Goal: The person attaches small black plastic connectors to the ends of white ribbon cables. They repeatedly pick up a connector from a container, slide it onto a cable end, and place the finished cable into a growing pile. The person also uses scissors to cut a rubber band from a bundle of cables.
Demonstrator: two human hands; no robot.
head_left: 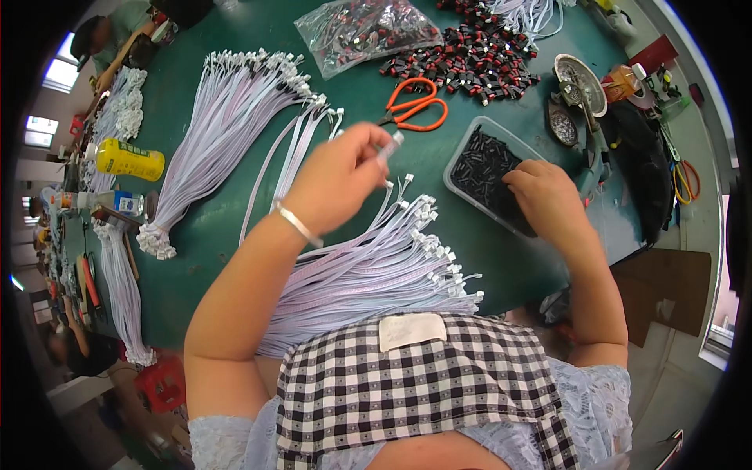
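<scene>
My left hand (338,182) is closed, pinching a small white connector (392,144) between thumb and fingers above the bench. Its cable is mostly hidden behind the hand. On the right, my right hand (548,196) reaches into a clear plastic box (462,188) of short black tube pieces (489,160). Its fingers are pressed together at the pieces, and whatever they pinch is hidden. Below my left hand lies a bundle of flat white cables (368,270) with white connectors. A few loose cables (291,153) run beside my left wrist.
Orange-handled scissors (419,106) lie beyond my left hand. A larger cable bundle (223,133) and a yellow bottle (131,160) are at left. Farther back are a clear bag (368,35) and a pile of red-and-black parts (470,59). Metal dishes (581,82) stand right; another person (117,39) sits far left.
</scene>
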